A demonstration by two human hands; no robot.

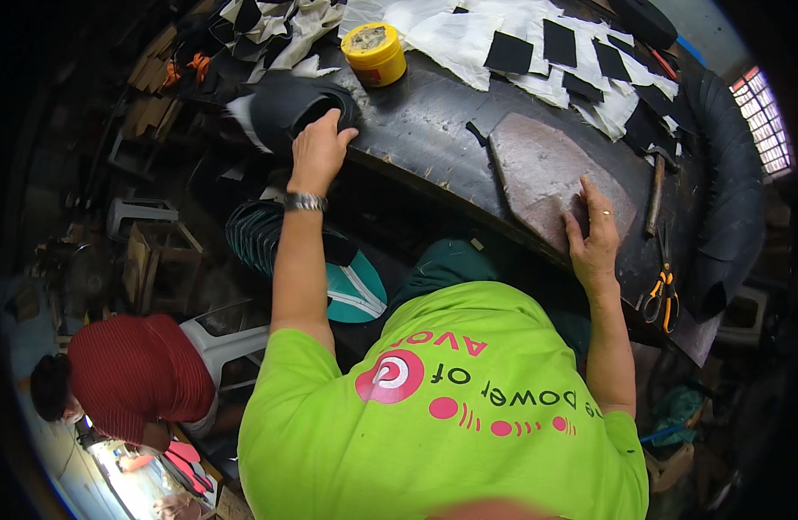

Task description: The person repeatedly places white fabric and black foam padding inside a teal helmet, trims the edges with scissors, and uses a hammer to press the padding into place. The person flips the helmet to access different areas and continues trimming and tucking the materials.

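Black shoe upper [286, 108] lies at the left end of the dark worktable [425, 130], and we see the left hand [319, 149] resting on top of it, fingers curved over its opening and pressing on it, not closed around it. A metal wristwatch [305, 202] sits on that wrist. The right hand [594, 238] lies flat on the lower corner of a grey stone slab [546, 173], which rests near the front edge of the table; the fingers are stretched out and grasp nothing. Behind the shoe upper stands a yellow glue can [375, 52] with its lid off. White and black cut pieces [538, 43] are spread over the far side of the table. At the right of the slab we see a hammer [655, 198], and below it orange-handled scissors [663, 295]. Another person in a red striped shirt [139, 373] sits at the lower left, well apart from the table.
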